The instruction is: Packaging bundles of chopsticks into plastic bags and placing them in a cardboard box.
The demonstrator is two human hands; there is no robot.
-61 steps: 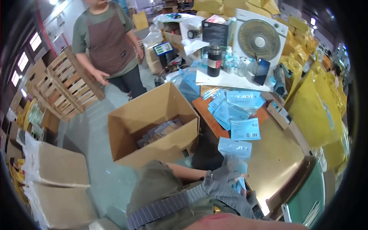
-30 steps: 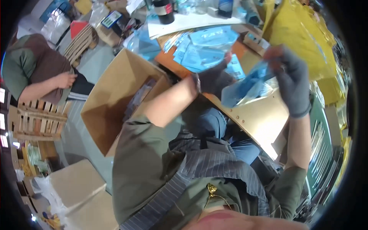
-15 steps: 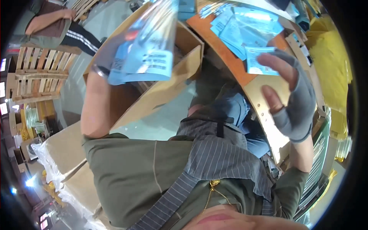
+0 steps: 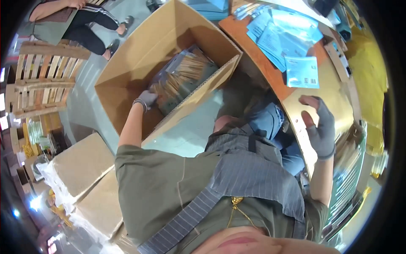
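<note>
My left hand (image 4: 147,98), in a pale grey glove, reaches down into a large open cardboard box (image 4: 122,70). Its fingers are curled at the near corner of a clear and blue bag of wooden sticks (image 4: 186,72) on the box floor; part of the grip is hard to make out. My right hand (image 4: 321,129), in a grey fingerless glove, is raised over the edge of the worktable (image 4: 302,101), fingers apart and holding nothing. Just beyond it lies a flat blue packet (image 4: 302,72), beside overlapping blue packets (image 4: 270,42).
Large cartons (image 4: 82,165) stand at my left, with wooden pallets (image 4: 48,78) farther back. Another person's legs (image 4: 89,29) show at the upper left. Yellow sheeting (image 4: 361,80) hangs on the right, and a green rack (image 4: 349,186) stands beside my right arm.
My left hand has lowered the bag of sticks from above the box to its floor. My right hand has drawn back from the blue packet toward me, still open.
</note>
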